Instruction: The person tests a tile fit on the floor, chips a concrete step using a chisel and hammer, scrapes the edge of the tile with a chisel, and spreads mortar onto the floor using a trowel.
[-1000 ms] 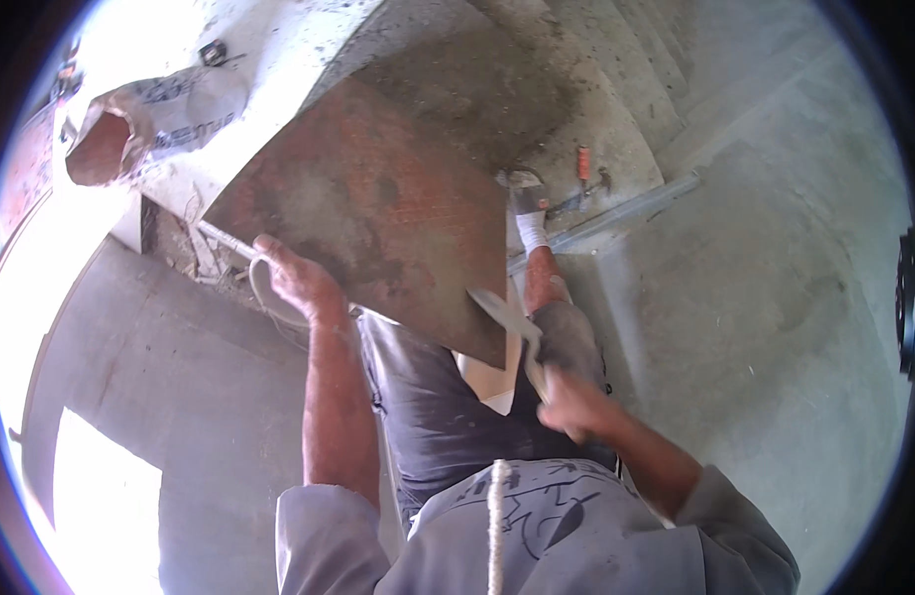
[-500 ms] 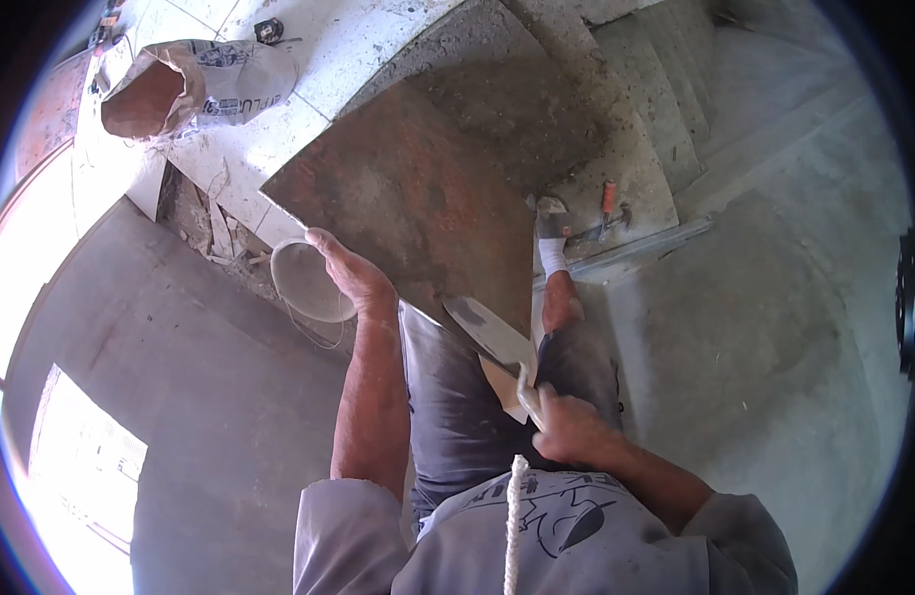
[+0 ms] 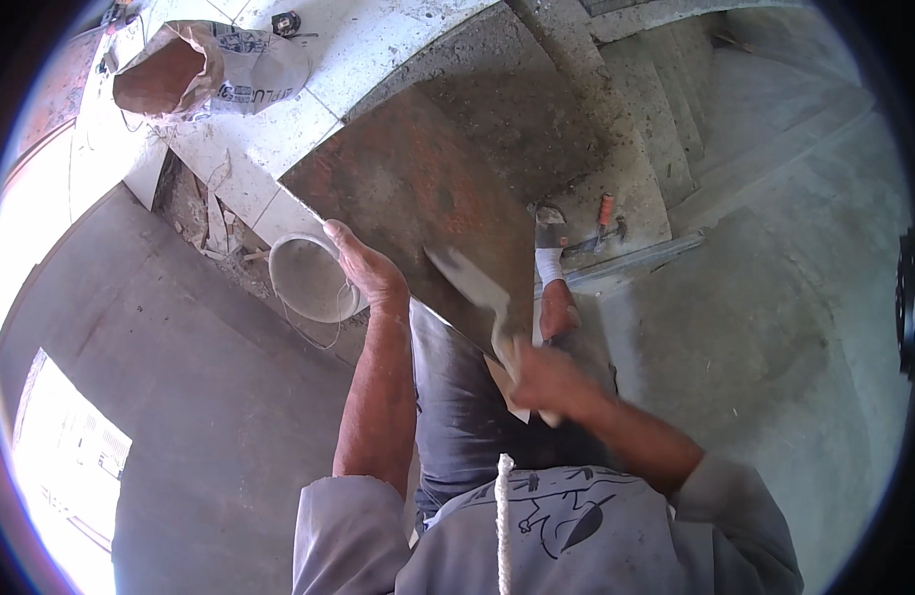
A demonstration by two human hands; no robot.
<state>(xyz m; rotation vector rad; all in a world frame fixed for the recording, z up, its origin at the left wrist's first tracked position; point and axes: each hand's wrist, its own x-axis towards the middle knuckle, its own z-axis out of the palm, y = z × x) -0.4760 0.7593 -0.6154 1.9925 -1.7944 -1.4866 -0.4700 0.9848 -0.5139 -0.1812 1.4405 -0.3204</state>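
Note:
A large square tile (image 3: 398, 164) is tilted in front of my legs, its brown, reddish-smeared face turned up. My left hand (image 3: 370, 273) grips the tile's left edge, thumb over the top and the other fingers hidden below. In my right hand (image 3: 552, 382), slightly blurred, is the handle of a trowel (image 3: 467, 278). Its long pale blade lies over the lower part of the brown face; whether it touches is hard to tell. Just left of my left hand stands a round bucket (image 3: 304, 283) with a thin wire handle.
An open paper bag (image 3: 264, 69) lies on white floor tiles at the upper left, near a tape measure (image 3: 286, 24). Beside my foot are an orange-handled hammer (image 3: 605, 210) and a long metal bar (image 3: 666, 253). Rubble (image 3: 220, 233) fills a gap along the floor tiles.
My right hand has moved up and left, carrying the trowel blade from the tile's lower edge further over its face. My left hand keeps its grip on the edge.

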